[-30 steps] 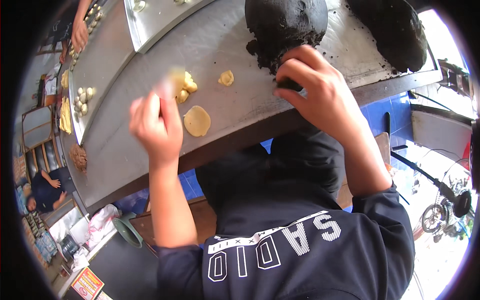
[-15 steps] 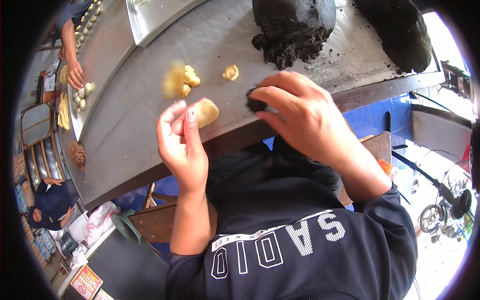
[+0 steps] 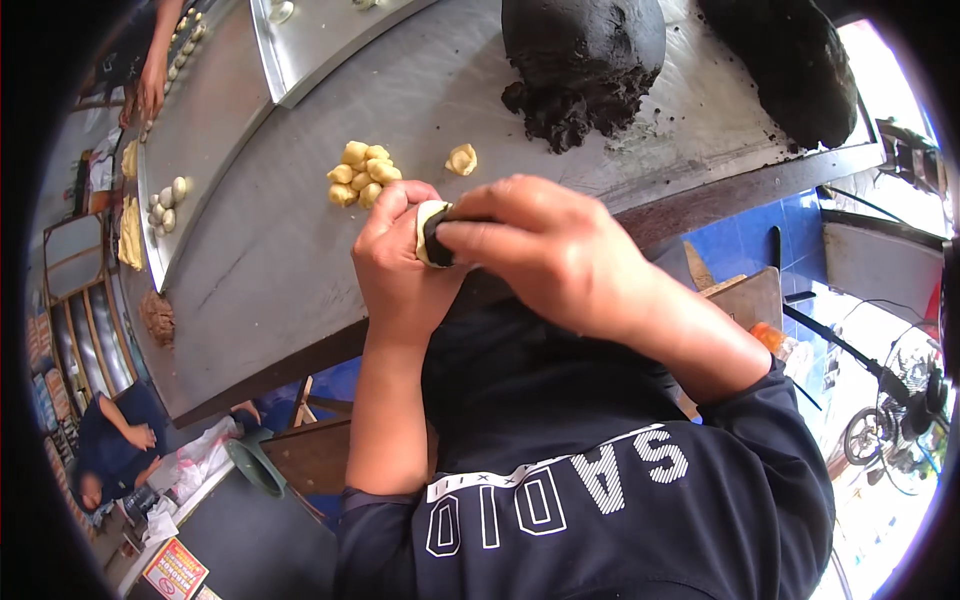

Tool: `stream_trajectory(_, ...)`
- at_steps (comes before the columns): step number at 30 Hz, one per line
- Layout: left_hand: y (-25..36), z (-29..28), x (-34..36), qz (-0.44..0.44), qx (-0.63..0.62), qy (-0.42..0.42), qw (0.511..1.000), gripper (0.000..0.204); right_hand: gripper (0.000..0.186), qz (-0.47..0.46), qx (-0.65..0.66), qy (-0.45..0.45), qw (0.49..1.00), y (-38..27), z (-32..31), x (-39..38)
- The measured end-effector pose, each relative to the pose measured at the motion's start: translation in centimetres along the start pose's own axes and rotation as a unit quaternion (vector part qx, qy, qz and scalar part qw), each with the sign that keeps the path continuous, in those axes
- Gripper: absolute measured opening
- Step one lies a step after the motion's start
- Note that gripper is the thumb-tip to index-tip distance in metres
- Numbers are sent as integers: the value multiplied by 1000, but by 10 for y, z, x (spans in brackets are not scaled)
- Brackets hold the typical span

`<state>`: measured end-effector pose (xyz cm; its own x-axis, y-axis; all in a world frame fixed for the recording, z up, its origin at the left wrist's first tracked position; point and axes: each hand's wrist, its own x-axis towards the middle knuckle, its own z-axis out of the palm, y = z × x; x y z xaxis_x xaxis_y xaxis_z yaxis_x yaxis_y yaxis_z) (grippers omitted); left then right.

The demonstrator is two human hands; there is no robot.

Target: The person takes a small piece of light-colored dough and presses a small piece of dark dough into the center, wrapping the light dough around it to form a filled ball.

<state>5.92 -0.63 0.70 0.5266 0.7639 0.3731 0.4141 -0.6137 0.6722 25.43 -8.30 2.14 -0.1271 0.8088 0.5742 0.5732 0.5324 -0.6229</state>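
Observation:
My left hand [image 3: 400, 255] is closed around a flattened piece of pale yellow dough [image 3: 424, 222], cupping it over the table's near edge. Pressed against that dough is a lump of black filling [image 3: 437, 240], pinched by the fingers of my right hand [image 3: 540, 235]. A small pile of yellow dough balls [image 3: 360, 175] lies on the metal table just beyond my left hand. One separate dough piece [image 3: 461, 160] sits to the right of the pile. Further off is a big black mass of filling [image 3: 585, 70] with a crumbly near side.
A second long black mass [image 3: 790, 70] lies at the far right of the table [image 3: 270, 170]. At left, a metal tray [image 3: 158, 265] holds several pale pieces, with another person's hand [image 3: 152, 92] over it. A brown lump [image 3: 157, 318] rests at the left edge.
My right hand has moved left and brought the black filling onto the dough in my left hand. The left hand has curled round the dough. The other person's hand has moved farther away.

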Motion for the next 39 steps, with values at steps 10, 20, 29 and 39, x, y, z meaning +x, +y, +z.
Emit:
stream_trajectory(10, -1, -12, -10, -10, -124, -173, 977, 64, 52, 121, 59, -16, 991, 1, -10, 13)
stream_trajectory(20, -2, -11, -11, -169, -402, -66, 898, 46, 21, 77, -247, 14, 966, 13, -47, 17)
stream_trajectory(29, -13, -18, -7, -81, -357, -119, 923, 42, 12, 96, -208, -129, 965, 30, -64, 16)
stream_trajectory(39, -16, -10, -5, -110, -386, -91, 911, 42, 20, -5, -318, -47, 947, 7, -68, 27)
